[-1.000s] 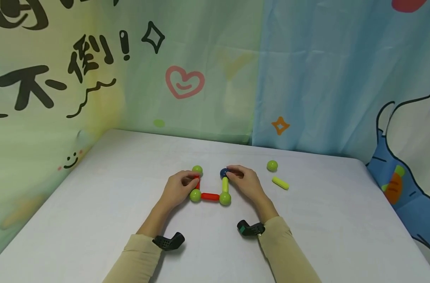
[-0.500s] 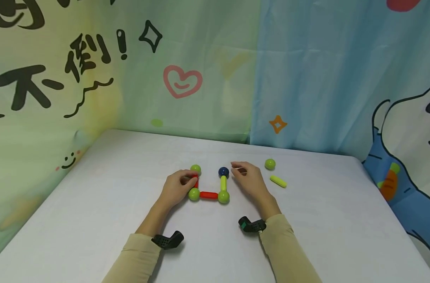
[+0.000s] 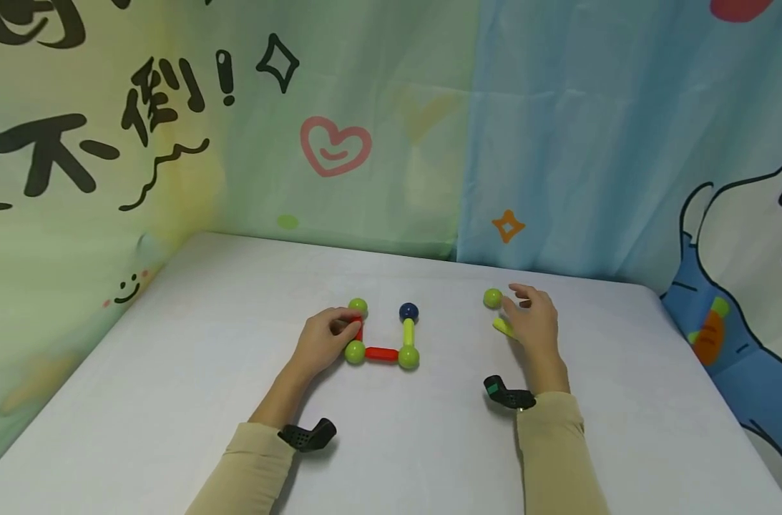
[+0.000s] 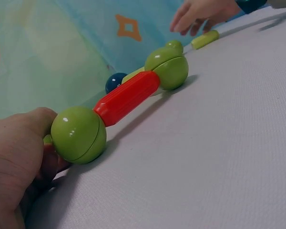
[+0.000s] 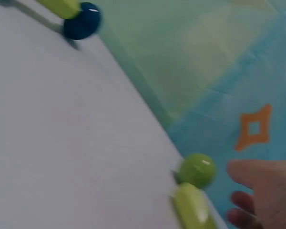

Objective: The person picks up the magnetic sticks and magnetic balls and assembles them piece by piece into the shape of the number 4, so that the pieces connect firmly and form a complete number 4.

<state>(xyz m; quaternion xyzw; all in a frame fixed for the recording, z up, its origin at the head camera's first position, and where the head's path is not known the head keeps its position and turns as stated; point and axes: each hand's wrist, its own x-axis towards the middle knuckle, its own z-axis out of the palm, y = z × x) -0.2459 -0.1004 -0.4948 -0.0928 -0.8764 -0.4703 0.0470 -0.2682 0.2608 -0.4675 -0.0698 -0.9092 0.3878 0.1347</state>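
Note:
A U-shaped figure of balls and rods lies on the table. My left hand (image 3: 325, 337) pinches its left red rod (image 3: 359, 332), between a far green ball (image 3: 358, 307) and a near green ball (image 3: 355, 352). Another red rod (image 3: 382, 354) runs across to a green ball (image 3: 408, 357). From there a yellow rod (image 3: 408, 332) leads back to a dark blue ball (image 3: 408, 311). My right hand (image 3: 536, 323), fingers loosely bent and holding nothing, hovers beside a loose green ball (image 3: 492, 298). It partly covers a loose yellow rod (image 3: 503, 327) in the head view.
The white tabletop (image 3: 397, 443) spreads out around the pieces. Printed cloth curtains (image 3: 378, 207) hang behind it and along its sides. A black wrist camera (image 3: 308, 435) sits on the left wrist, another camera (image 3: 509, 393) on the right.
My right hand has let go of the dark blue ball and moved right to the loose green ball and yellow rod. The left hand keeps its grip on the left red rod.

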